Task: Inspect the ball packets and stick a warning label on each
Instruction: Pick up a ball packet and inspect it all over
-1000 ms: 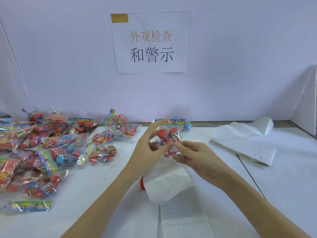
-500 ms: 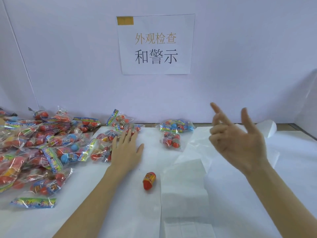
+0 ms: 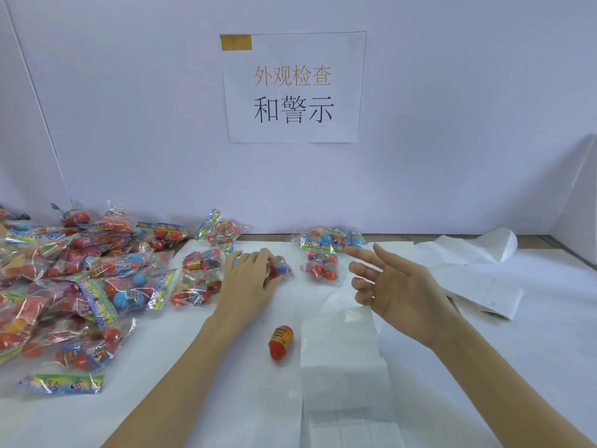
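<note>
two bare forearms, left hand (image 3: pixel 248 279) and right hand (image 3: pixel 400 295), sleeveless, no jewellery

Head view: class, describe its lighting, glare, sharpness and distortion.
Head view: even, soft light with faint shadows; glare glints on the packets; wall sign reads sharp; right hand fingertips slightly blurred; wide-angle lens bends the wall seams at the edges.

I see clear crinkled plastic packets (image 3: pixel 93 279) of red and blue balls, their header strips printed in blue, green and yellow. A loose red capsule-shaped toy (image 3: pixel 280 342) carries an orange-yellow label. The white paper wall sign (image 3: pixel 293 87) has tan and black characters.
</note>
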Demonstrator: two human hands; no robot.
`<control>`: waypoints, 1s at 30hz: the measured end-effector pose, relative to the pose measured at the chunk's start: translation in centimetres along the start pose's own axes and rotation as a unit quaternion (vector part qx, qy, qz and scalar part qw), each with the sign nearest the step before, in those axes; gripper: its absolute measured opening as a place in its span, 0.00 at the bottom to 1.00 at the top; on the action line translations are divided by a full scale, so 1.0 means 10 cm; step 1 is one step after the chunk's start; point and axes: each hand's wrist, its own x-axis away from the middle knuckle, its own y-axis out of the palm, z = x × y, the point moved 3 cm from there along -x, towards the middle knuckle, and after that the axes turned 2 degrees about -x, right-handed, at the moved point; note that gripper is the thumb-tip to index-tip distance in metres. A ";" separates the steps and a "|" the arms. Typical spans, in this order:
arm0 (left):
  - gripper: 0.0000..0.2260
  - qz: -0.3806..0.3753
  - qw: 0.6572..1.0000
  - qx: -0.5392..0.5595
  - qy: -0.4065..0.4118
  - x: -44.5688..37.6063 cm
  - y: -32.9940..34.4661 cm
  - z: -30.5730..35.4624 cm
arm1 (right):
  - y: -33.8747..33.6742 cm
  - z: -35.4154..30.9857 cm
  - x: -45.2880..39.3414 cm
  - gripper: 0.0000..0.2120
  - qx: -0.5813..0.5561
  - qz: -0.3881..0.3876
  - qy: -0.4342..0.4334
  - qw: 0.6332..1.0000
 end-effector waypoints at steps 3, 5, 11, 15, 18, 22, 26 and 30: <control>0.06 0.035 0.994 0.108 0.000 -0.02 -0.08 0.12 | 0.01 0.01 0.00 0.18 0.006 0.024 -0.003 1.000; 0.06 0.032 0.977 0.209 -0.005 -0.01 -0.14 0.22 | 0.02 0.02 -0.01 0.16 0.032 0.047 -0.028 0.998; 0.07 0.003 0.934 0.354 0.047 0.07 -0.27 0.61 | 0.16 0.08 0.04 0.24 0.442 0.085 -0.195 0.872; 0.06 -0.015 0.921 0.387 0.044 0.12 -0.23 0.71 | 0.19 0.14 0.01 0.14 0.482 0.140 -0.256 0.826; 0.08 -0.031 0.882 0.469 -0.029 0.11 -0.22 0.70 | 0.14 0.09 0.03 0.08 0.450 0.187 -0.260 0.833; 0.04 -0.037 0.852 0.514 -0.094 0.07 -0.25 0.64 | 0.13 0.06 0.03 0.06 0.386 0.149 -0.201 0.888; 0.04 -0.052 0.842 0.519 -0.139 0.08 -0.27 0.63 | 0.15 0.11 0.01 0.12 0.426 0.154 -0.194 0.870; 0.06 -0.064 0.808 0.563 -0.164 0.07 -0.30 0.62 | 0.11 0.06 0.01 0.17 0.387 0.164 -0.173 0.891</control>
